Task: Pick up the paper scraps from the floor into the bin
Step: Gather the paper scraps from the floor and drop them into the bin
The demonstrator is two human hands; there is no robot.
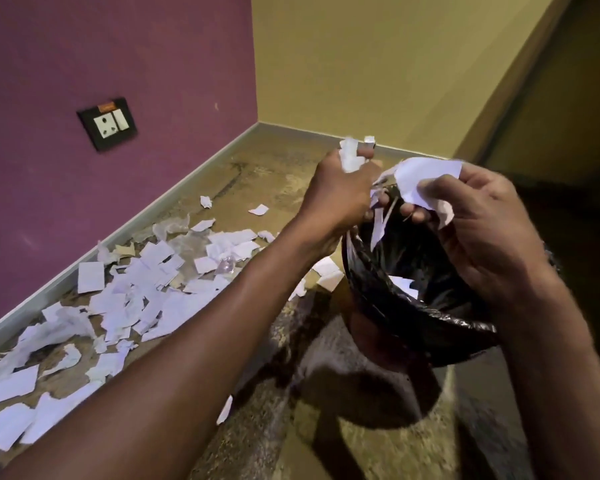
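A bin lined with a black plastic bag [413, 317] stands on the floor at the right, and a few white scraps lie inside it. Above its mouth my left hand [340, 192] grips a bunch of white paper scraps [351, 154]. My right hand [478, 223] holds a larger white piece of paper [426, 178] over the bin's far rim. One narrow scrap [377, 230] hangs or falls between my hands into the bin. Several white paper scraps [129, 296] are strewn over the floor along the purple wall at the left.
A purple wall with a black socket plate [107, 123] runs along the left, and a yellow wall closes the back. A grey skirting [84, 258] edges the speckled floor. A dark doorway lies at the right. Bare floor shows in front of the bin.
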